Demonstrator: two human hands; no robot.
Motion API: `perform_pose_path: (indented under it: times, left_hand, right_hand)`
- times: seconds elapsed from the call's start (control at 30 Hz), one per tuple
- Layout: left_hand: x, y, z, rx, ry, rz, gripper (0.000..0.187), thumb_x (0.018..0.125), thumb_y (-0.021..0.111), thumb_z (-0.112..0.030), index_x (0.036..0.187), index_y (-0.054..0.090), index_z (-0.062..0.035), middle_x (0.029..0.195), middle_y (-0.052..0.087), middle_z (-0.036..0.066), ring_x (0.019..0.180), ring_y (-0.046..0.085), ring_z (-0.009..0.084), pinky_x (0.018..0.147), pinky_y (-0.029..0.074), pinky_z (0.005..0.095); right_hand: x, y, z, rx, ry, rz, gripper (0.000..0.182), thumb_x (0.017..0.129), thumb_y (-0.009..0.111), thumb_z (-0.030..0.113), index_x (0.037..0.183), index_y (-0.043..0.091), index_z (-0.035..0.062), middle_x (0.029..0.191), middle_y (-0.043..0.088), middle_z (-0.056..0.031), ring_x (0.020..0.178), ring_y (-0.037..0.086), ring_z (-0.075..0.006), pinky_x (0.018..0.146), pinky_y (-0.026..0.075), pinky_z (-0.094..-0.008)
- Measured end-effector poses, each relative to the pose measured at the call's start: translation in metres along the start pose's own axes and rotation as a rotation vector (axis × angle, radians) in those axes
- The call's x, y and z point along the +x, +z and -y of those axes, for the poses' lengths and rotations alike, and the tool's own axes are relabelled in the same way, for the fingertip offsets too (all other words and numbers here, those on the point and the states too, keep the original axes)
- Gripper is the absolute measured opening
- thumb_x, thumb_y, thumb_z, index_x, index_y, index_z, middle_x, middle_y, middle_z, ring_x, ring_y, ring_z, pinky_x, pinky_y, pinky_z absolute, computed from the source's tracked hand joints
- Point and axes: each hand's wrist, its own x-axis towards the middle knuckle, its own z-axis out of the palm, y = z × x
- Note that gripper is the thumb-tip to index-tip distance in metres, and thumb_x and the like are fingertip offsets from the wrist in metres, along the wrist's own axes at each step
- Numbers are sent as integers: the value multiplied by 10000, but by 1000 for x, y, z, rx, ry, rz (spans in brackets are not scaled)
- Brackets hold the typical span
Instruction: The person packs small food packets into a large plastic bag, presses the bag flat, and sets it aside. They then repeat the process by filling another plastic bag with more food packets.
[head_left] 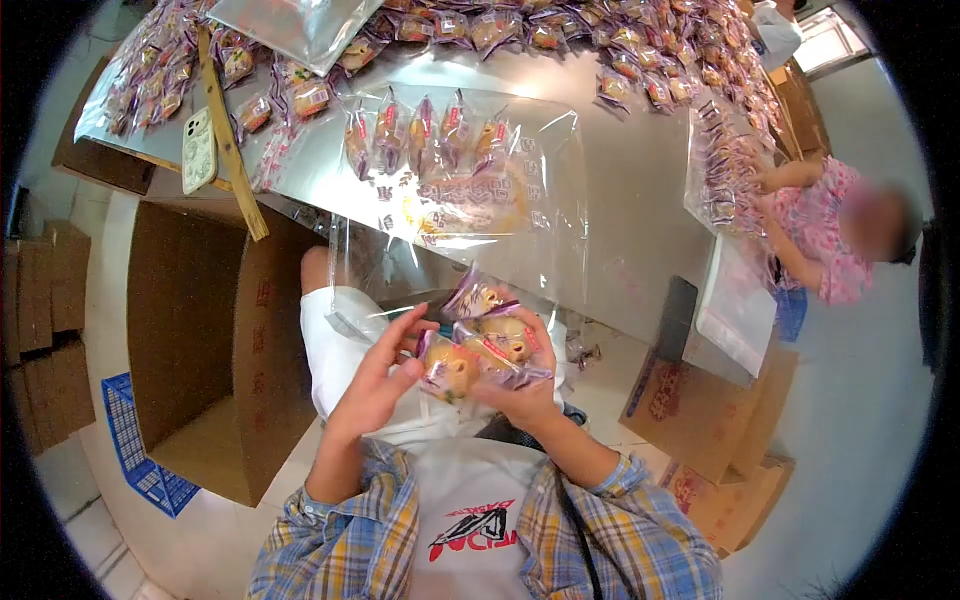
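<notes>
Plastic-wrapped pastries between both hands

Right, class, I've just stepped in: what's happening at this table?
A person in a plaid shirt holds a small bundle of wrapped pastries in front of their chest. The right hand cups the bundle from below, and the left hand presses against its side. Just beyond lies a large clear bag on the table, with a row of pastries already inside. More wrapped pastries line the table's far edge. An open cardboard box stands on the floor to the left, and another person works at the right.
</notes>
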Motion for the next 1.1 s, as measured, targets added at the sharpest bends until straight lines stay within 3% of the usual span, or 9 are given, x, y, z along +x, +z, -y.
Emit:
perform_pose_path:
  times: [0.07,0.17,0.3,0.47,0.6,0.7,0.9,1.0,1.1]
  left_hand:
    - [2,-4,-11,12,26,-33,686,1008,634,-215,1606,347,-43,1436,543,127,1136,573,151,898,476,274]
    - [3,-10,-16,-19,-114,-64,701,987,664,-266,1589,376,-52,1434,540,128,1147,574,151,859,487,254]
    - [-4,15,-20,50,83,-220,673,1014,665,-331,1569,396,-60,1416,546,137,1159,572,157,867,514,265]
    - [13,54,14,-145,159,-426,623,1117,365,-482,1467,471,23,1429,550,163,1256,569,231,1103,435,384]
    - [25,51,12,-216,177,-457,459,1084,478,-292,1368,569,57,1341,628,170,1253,585,248,1119,424,377]
    - [25,41,8,-25,171,-387,452,1037,525,-214,1388,556,69,1350,628,167,1263,583,245,1126,422,378]
    - [26,29,24,-218,184,-342,445,982,608,-161,1386,588,25,1384,575,135,1295,540,224,1128,395,357]
    - [27,29,18,-44,50,-343,444,974,669,-145,1391,592,-15,1335,587,93,1221,561,180,1086,429,330]
    - [24,37,0,-288,-120,-262,414,992,684,-195,1354,615,-7,1319,591,73,1174,571,141,1034,461,295]
  right_hand:
    - [-7,4,11,365,231,-61,963,693,895,-29,1500,373,41,1452,533,-126,1328,574,-256,1136,490,-433]
    - [-11,2,11,400,316,-75,971,679,904,-25,1494,382,42,1447,536,-117,1337,562,-256,1131,488,-439]
    - [1,-8,8,-116,-172,64,936,666,948,35,1439,421,41,1490,471,-170,1335,552,-275,1129,463,-421]
    - [1,0,-4,-273,-242,179,1001,645,960,25,1447,371,134,1658,218,-242,1491,374,-340,1191,392,-476]
    - [4,5,-17,-189,-161,168,1044,649,980,35,1472,343,117,1626,302,-196,1472,402,-297,1178,423,-457]
    - [0,8,-11,-120,22,152,1034,641,1014,159,1469,397,100,1652,247,-221,1510,334,-319,1214,335,-433]
    - [3,13,-18,63,76,77,1068,635,1020,279,1490,405,99,1641,271,-207,1514,335,-311,1227,325,-428]
    - [9,3,-29,-141,-175,86,1037,668,1005,273,1499,408,102,1643,264,-207,1515,337,-320,1234,314,-429]
    - [9,1,-20,-238,-274,118,971,718,964,358,1489,431,103,1649,244,-220,1525,312,-345,1234,301,-457]
